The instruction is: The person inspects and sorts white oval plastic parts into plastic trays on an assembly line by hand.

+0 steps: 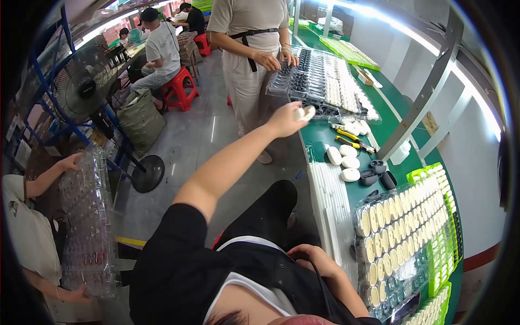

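In the upper middle of the head view, the only one I had, the left hand (286, 122) reached out on a long arm, its fingers narrowed around a white piece (306, 114). That piece was over the left edge of the green table (319, 136), next to the near side of a loaded tray (278, 84); I could not tell whether the two touched. I took the fingertip hold to suit something small and smooth, since it left much of the surface uncovered.

In the lower middle, the right hand (317, 261) was bent in at the waist, fingers curled; I could not tell whether it held anything. It seemed to me to be kept out of the way.

Right of centre, loose white cases (350, 175) lay clustered below yellow-and-black pliers (348, 142), with black cases (369, 177) just to their right, grouped by colour perhaps to avoid mixing. At lower right, a clear tray (398, 281) carried cream shells (394, 234) in rows, its pockets probably there to stop them rolling or rubbing. Bright green trays (439, 279) ran along its right side.

At the top, a co-worker (238, 76) reached into the loaded tray. At the left edge, another person (32, 227) gripped a clear moulded sheet (81, 211) at both ends, likely because it was broad and flexible.
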Demonstrator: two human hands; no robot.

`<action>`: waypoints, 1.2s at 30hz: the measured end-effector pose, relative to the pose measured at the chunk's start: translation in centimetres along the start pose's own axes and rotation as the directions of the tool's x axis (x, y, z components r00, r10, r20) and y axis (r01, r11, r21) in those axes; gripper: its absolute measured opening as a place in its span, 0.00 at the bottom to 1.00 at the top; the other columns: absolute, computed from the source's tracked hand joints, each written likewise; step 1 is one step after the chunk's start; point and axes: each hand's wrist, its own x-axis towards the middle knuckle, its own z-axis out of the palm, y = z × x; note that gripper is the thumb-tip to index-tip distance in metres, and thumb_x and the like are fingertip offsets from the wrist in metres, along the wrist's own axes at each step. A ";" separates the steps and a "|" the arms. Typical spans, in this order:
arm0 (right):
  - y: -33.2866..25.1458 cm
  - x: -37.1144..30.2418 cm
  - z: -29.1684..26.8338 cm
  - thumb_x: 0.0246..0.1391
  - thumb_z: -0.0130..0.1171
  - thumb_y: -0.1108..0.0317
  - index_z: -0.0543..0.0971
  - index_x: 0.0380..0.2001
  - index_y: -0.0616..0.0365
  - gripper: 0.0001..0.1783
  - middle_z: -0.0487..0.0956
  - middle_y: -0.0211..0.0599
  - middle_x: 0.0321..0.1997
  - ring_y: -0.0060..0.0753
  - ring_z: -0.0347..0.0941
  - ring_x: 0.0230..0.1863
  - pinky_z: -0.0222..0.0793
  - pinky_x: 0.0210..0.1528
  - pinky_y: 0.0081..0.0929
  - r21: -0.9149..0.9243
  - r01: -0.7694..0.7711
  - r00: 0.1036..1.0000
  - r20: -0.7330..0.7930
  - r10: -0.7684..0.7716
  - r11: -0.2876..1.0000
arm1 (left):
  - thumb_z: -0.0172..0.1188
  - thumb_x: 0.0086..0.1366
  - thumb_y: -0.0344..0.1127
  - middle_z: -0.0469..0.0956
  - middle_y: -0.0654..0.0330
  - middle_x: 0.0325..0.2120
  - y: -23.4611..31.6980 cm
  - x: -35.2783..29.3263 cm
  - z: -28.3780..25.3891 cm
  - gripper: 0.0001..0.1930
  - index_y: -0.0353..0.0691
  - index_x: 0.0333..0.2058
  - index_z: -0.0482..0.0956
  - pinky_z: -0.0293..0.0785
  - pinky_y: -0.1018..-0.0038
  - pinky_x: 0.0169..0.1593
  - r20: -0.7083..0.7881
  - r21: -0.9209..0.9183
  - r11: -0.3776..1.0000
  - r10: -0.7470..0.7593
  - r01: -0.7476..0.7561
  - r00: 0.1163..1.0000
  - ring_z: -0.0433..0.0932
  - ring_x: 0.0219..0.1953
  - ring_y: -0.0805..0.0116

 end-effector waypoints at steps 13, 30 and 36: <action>-0.8 -0.5 1.0 0.52 0.51 0.77 0.71 0.51 0.63 0.20 0.74 0.45 0.49 0.35 0.68 0.52 0.63 0.55 0.28 0.053 -0.105 0.993 -0.043 0.108 0.993 | 0.55 0.50 0.52 0.79 0.48 0.30 2.1 6.9 15.1 0.24 0.32 0.28 0.80 0.48 0.64 0.66 0.485 0.405 0.873 0.047 -0.272 0.873 0.76 0.43 0.54; 1.1 0.6 0.1 0.56 0.53 0.69 0.73 0.49 0.62 0.18 0.76 0.44 0.46 0.36 0.70 0.49 0.63 0.53 0.30 0.017 -0.182 0.980 -0.084 0.183 0.983 | 0.46 0.58 0.38 0.74 0.53 0.24 -0.1 5.0 11.1 0.17 0.34 0.43 0.71 0.60 0.43 0.56 0.396 0.568 0.629 0.355 -0.530 0.846 0.76 0.28 0.52; 0.7 -0.2 0.5 0.57 0.52 0.68 0.74 0.48 0.61 0.16 0.77 0.44 0.45 0.34 0.71 0.46 0.64 0.51 0.28 -0.110 -0.157 0.984 -0.101 0.146 0.982 | 0.47 0.58 0.40 0.75 0.53 0.24 1.0 5.1 11.4 0.19 0.34 0.43 0.71 0.59 0.44 0.57 0.428 0.528 0.667 0.326 -0.526 0.843 0.77 0.30 0.53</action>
